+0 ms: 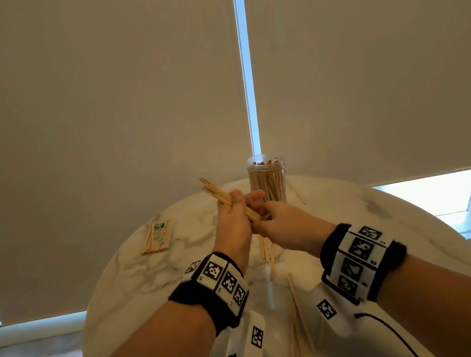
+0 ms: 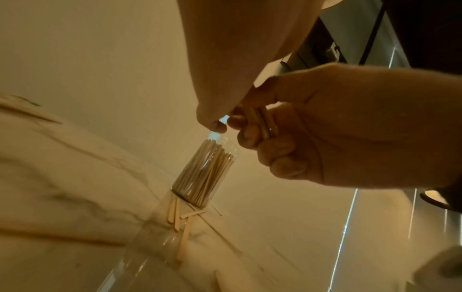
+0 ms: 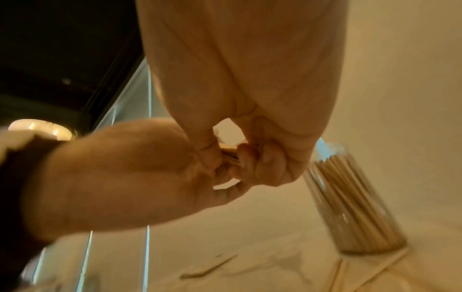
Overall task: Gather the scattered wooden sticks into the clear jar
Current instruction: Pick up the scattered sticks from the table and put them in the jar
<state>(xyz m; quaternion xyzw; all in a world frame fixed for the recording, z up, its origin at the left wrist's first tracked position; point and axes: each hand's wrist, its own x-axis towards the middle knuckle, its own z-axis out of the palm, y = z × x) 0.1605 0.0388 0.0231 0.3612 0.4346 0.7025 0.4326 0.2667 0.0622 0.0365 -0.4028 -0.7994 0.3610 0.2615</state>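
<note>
Wooden sticks (image 1: 222,196) in a small bundle are held above the worktop (image 1: 392,230), slanting up and away to the left in the head view. The left hand (image 1: 233,225) has its grip curled round the middle of the bundle, one finger stretched out toward the jar. The right hand (image 1: 289,225) meets it from the right, its fingers (image 2: 282,150) curled and pinching the bundle's lower end; the left wrist view shows the stick ends (image 2: 265,122) clamped between those fingers and the thumb. The two hands touch each other over the middle of the worktop.

Just beyond the hands stands the clear jar (image 1: 267,179), upright, open at the top and packed with more sticks standing on end. It sits near the far edge of the round, marble-patterned worktop.

Loose sticks (image 1: 267,252) lie flat below the hands, between them and the person, and several more (image 1: 298,317) lie nearer still, between the forearms. One thin stick (image 1: 299,197) lies just right of the jar. A separate pile of sticks (image 1: 157,237) with a green-printed wrapper on it lies well to the left.

Both wrists wear black bands (image 1: 215,287) with white marker blocks. Behind the worktop hang pale roller blinds (image 1: 91,109) with a bead chain (image 1: 243,68) in the gap between them.
</note>
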